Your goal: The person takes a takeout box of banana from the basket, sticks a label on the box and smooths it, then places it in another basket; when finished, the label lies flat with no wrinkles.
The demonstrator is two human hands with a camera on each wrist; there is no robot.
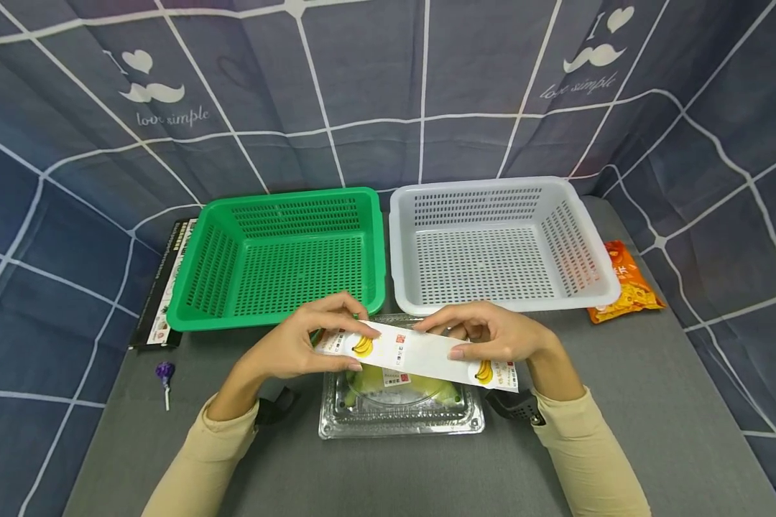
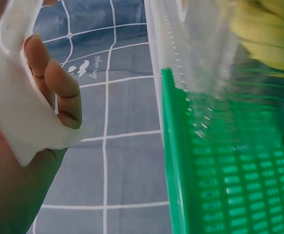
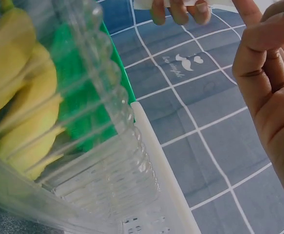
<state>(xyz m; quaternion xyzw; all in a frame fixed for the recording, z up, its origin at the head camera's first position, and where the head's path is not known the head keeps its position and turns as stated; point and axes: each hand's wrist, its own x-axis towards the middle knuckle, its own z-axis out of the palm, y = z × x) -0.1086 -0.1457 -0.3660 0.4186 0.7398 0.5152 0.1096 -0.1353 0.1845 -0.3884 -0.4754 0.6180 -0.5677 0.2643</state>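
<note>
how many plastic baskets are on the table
2: a green basket on the left and a white basket on the right, both beyond the paper strip that the left hand and right hand hold. No third shows.

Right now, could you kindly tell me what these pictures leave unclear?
Head view: part of the clear container, hidden behind the paper band.
Head view: part of the snack bag, hidden by the white basket.
Left wrist view: the bananas, cut off by the right edge.

A white paper strip (image 1: pixel 423 352) (banana-printed) slants above a clear plastic box (image 1: pixel 402 425) of bananas (image 3: pixel 43 102).
</note>
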